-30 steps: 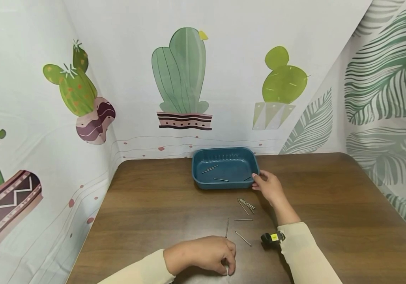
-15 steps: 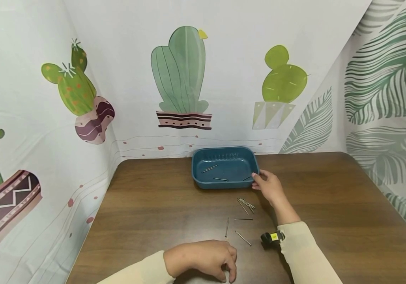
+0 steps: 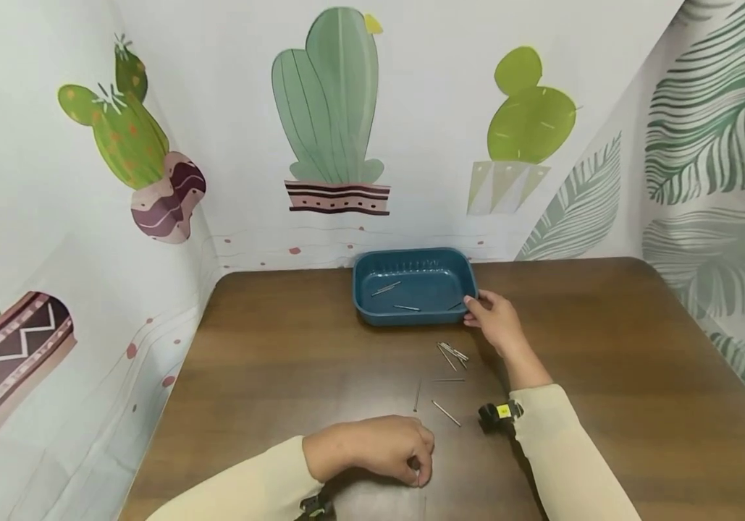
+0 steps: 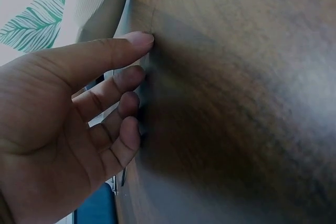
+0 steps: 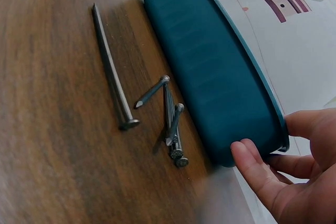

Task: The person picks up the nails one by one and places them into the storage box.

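My right hand (image 3: 499, 325) grips the near right corner of a blue plastic tray (image 3: 392, 317), with fingers at its rim and side in the right wrist view. Several nails lie inside the tray. My left hand (image 3: 385, 452) is low over the near table, its fingers bent and thumb and index tips close together at the surface. At the thumb tip, in the left wrist view, is a faint thin line (image 4: 153, 22); I cannot tell whether it is a pinched nail. Beyond this hand lie a nail (image 3: 446, 413) and another nail (image 3: 417, 396).
A small pile of nails (image 3: 453, 354) lies just in front of the tray, with a single nail (image 5: 111, 69) beside it. The wooden table (image 3: 268, 347) meets a wall cloth (image 3: 437, 145) printed with cacti at its back edge.
The head view has tilted down a little, so everything sits higher in it. My left hand shifted slightly nearer, then slightly back. The right hand stays on the tray corner.
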Motion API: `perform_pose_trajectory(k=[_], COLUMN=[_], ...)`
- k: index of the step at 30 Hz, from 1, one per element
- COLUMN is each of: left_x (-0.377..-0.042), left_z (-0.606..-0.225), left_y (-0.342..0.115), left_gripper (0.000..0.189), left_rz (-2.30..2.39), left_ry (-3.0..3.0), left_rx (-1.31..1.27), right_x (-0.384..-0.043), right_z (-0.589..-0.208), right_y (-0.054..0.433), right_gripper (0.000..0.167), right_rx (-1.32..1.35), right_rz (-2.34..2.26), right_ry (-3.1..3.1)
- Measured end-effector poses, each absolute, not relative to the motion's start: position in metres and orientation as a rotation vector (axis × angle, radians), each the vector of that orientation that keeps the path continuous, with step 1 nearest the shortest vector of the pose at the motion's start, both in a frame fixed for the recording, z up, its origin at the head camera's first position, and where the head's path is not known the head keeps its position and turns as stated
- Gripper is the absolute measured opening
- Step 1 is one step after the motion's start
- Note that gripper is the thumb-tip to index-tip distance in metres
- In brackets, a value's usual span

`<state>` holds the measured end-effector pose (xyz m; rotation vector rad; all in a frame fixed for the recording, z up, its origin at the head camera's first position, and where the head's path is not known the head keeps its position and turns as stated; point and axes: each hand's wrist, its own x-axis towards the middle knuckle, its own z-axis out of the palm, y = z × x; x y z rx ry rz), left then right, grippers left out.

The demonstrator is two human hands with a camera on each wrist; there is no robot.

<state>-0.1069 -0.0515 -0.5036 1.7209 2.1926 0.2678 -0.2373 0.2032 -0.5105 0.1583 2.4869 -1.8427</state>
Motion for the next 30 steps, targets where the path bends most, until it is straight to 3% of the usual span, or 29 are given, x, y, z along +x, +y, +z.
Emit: perform_pose_trajectory(k=[16, 30], left_x=[-0.135, -0.138], left_z=[-0.499, -0.511], left_y=[-0.052, -0.051], left_gripper=[0.014, 0.021], left_rz=[0.321, 0.325], left_ry=[2.371, 2.678], left_rx=[1.599, 1.309], right_x=[-0.251, -0.245], right_z=[-0.497, -0.505], right_y=[0.205, 0.203], right_gripper=[0.059, 0.058], right_rx=[0.171, 0.204], right_rz=[-1.883, -1.855], right_ry=[2.464, 2.441])
